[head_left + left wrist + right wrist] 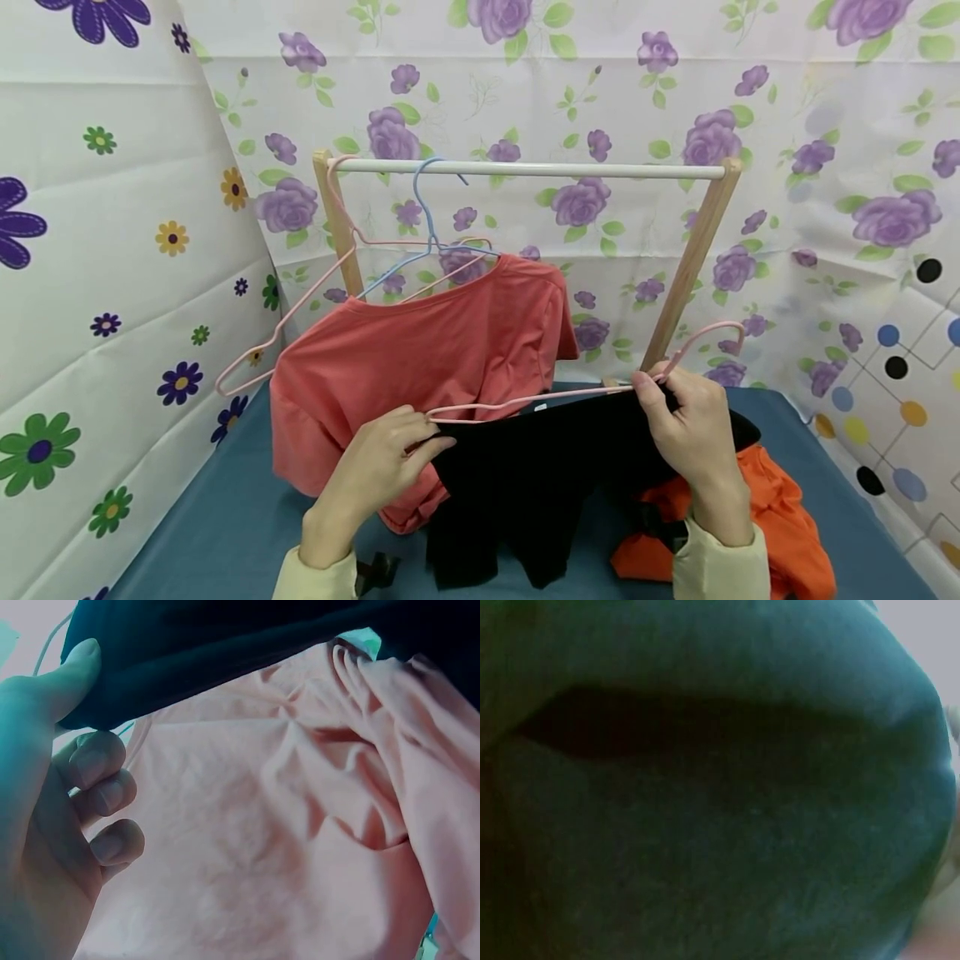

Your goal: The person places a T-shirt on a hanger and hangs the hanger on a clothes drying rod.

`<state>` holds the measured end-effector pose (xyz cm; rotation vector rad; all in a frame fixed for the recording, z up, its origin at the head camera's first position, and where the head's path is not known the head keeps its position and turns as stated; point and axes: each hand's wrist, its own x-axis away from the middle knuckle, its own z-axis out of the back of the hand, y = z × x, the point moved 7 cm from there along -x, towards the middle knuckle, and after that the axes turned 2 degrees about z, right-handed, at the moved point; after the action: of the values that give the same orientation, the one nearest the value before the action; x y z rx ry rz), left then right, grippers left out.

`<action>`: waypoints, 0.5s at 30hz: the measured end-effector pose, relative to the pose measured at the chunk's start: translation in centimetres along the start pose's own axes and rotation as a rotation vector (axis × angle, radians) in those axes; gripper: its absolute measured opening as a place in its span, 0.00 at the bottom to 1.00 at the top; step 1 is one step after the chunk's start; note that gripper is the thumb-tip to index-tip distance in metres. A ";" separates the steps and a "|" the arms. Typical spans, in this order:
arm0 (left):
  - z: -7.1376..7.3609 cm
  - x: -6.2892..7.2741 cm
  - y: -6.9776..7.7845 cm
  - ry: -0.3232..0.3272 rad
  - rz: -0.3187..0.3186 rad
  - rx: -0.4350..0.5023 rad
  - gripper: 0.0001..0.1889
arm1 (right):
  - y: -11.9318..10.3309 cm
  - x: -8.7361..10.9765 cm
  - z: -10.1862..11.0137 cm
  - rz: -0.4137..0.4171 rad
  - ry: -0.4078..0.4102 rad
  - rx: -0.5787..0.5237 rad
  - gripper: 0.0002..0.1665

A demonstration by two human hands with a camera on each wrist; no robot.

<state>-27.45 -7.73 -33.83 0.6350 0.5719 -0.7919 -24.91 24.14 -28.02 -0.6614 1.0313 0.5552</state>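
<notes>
My left hand (pixel 382 454) pinches the upper left corner of a black garment (pixel 525 467) between thumb and fingers, at the end of a pink hanger (pixel 525 402). In the left wrist view, the thumb (pixel 82 664) presses on the dark cloth while the other fingers curl below it. My right hand (pixel 690 417) grips the hanger just below its hook, with the black cloth bunched under the fingers. Two leg-like ends of the garment hang toward the table. Dark cloth (pixel 720 825) fills most of the right wrist view, so the fingers' hold is hidden there.
Behind the hands stands a wooden rack with a white rail (pixel 570 170). From it hang a coral T-shirt (pixel 420 350) on a blue hanger (pixel 427 208) and another pink hanger (pixel 300 304). An orange garment (pixel 787 525) lies on the blue-covered table (pixel 202 517) at the right.
</notes>
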 end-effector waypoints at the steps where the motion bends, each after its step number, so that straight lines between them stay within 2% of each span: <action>1: 0.1 0.0 -0.1 0.002 -0.001 -0.003 0.12 | 0.0 0.0 0.1 0.001 0.004 0.000 0.13; 5: 0.6 0.1 -0.1 0.007 -0.010 -0.010 0.16 | 0.2 0.1 0.3 -0.007 0.004 0.006 0.12; 11: 1.1 0.1 0.0 -0.002 -0.002 -0.007 0.13 | 0.5 0.1 0.4 -0.008 0.006 -0.001 0.12; 15: 1.5 0.1 0.2 0.002 -0.015 -0.006 0.15 | 0.7 0.1 0.4 -0.002 0.012 -0.005 0.12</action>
<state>-26.85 -8.71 -32.83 0.6263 0.5811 -0.8039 -25.05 24.92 -28.13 -0.6702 1.0404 0.5530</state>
